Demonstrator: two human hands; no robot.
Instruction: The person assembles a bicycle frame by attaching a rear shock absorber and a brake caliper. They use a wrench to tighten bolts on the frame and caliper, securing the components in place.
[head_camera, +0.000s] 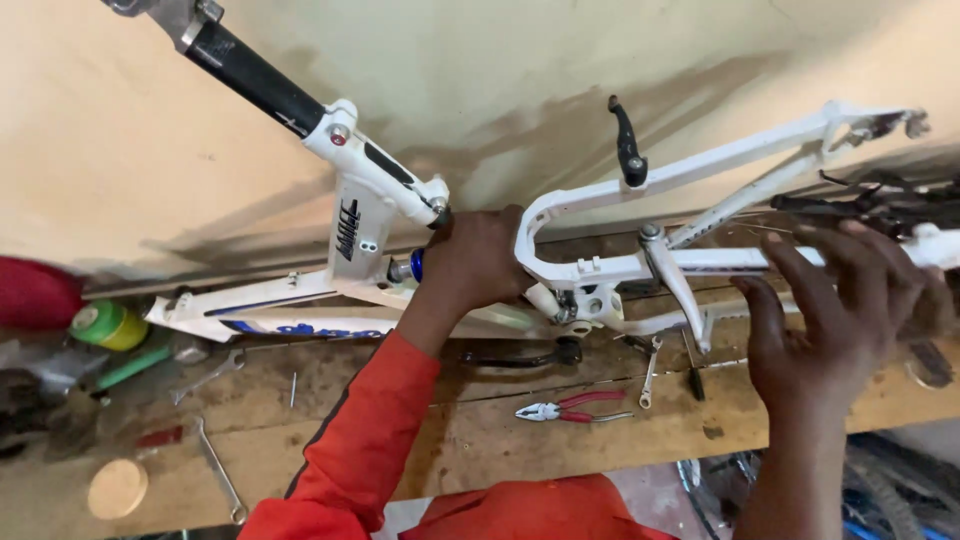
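Because the left hand (478, 262) grips the white bicycle frame (640, 265) only at its middle and the right hand (850, 310) is spread wide, the frame could tip onto the pliers (572, 408).

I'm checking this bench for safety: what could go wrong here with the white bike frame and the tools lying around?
1. The white bike frame lies across the wooden bench with the left hand at its middle joint, near the pivoting rear part; fingers might get pinched if it swings.
2. The right hand is open against the rear stays, not clearly gripping, so the frame could slip.
3. The red-handled pliers lie near the bench's front edge; a shifting frame could knock them off.
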